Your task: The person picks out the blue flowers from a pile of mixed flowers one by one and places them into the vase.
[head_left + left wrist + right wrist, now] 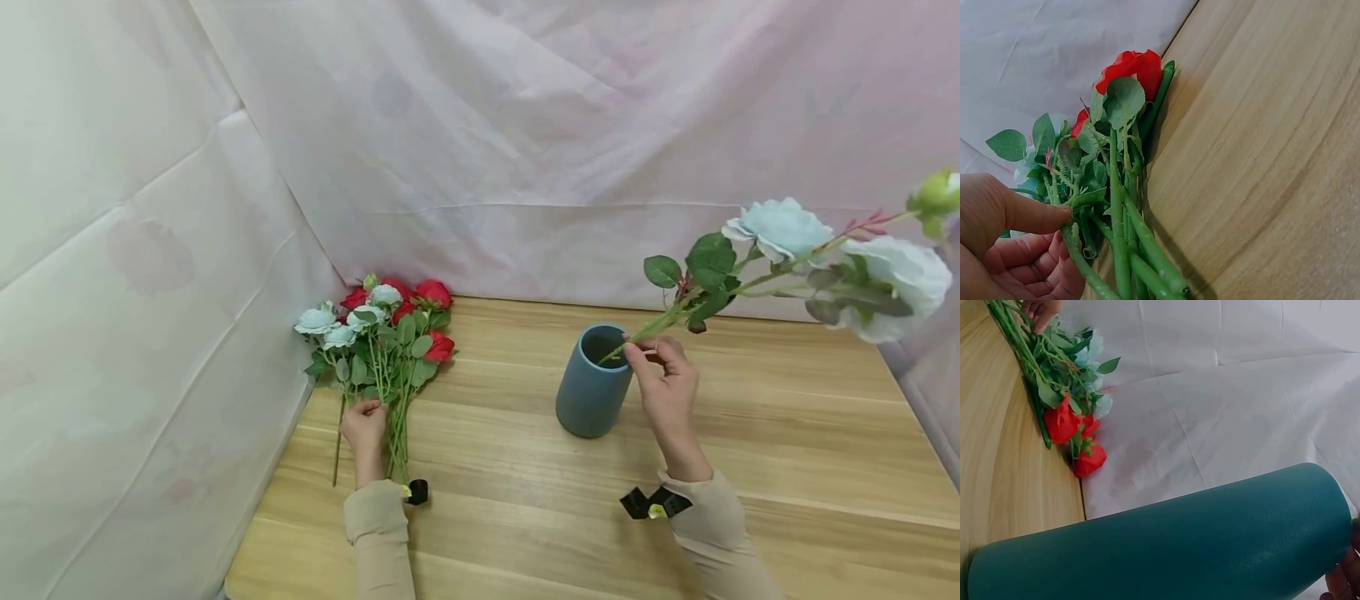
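Pale-blue flower spray [780, 232] angled over the blue-green vase [592, 393]: lower stem end shows just inside the mouth, blooms lean well out to the right. Right hand [670, 387] beside the rim, its grip clamped on the stem, thumb and fingers together, low down near the end. So low a hold presumably helps steer the end into a fairly small mouth, leaves and blooms well outside. Whether the fingers touch the rim cannot be told. Vase upright on the wooden tabletop [510, 508], apparently relying on its own base for steadiness.

At left, red roses [433, 293] and more pale-blue flowers [316, 321] lie piled together, heads toward the cloth backdrop [525, 142], stems mostly pointing at the person; probably laid so for easy reach. Left hand [365, 429] at the pile, its grip pinched on one green stem [1089, 275], likely to single it out from crossing neighbours.
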A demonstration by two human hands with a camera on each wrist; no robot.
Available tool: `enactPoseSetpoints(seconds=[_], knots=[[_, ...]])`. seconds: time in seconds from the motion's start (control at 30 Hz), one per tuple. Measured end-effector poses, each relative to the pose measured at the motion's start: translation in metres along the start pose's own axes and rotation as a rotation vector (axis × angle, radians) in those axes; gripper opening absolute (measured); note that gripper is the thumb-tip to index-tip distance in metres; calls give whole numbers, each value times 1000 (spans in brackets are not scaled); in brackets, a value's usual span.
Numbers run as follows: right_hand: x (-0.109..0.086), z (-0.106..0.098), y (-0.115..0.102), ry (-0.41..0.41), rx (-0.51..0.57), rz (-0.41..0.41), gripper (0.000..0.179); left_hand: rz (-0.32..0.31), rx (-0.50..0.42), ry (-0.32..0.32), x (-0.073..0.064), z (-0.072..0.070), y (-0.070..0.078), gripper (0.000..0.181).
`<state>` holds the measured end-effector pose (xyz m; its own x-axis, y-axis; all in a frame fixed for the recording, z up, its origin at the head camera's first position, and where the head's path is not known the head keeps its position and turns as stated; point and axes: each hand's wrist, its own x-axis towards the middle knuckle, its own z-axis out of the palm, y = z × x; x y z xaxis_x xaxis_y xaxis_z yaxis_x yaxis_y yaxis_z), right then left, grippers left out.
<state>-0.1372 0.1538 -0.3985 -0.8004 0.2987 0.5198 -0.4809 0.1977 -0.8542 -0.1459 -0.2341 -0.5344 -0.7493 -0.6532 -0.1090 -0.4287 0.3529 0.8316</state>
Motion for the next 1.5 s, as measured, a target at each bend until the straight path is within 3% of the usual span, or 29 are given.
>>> enactPoseSetpoints(seconds=[0.2, 0.33, 0.47, 0.73, 1.13, 1.33, 1.5], knots=[[-1, 1, 2, -15, -59, -44, 13, -39, -49, -25, 0, -2, -1, 18], [-2, 1, 15, -64, -125, -124, 4, -76, -107, -33, -2, -3, 1, 19], [0, 0, 26, -133, -224, -216, 8, -91, -161, -33, -5, -5, 5, 20], [2, -1, 28, -183, -328, -315, 20, -38, -263, -15, -14, -10, 16, 18], [-1, 4, 28, -108, -345, -249, 15, 11, -472, 19, -26, -16, 39, 16], [-4, 5, 28, -69, -370, -255, 17, 98, -562, -13, -33, -14, 44, 17], [-12, 9, 27, 28, -351, -269, 10, 143, -681, -32, -39, -8, 47, 15]])
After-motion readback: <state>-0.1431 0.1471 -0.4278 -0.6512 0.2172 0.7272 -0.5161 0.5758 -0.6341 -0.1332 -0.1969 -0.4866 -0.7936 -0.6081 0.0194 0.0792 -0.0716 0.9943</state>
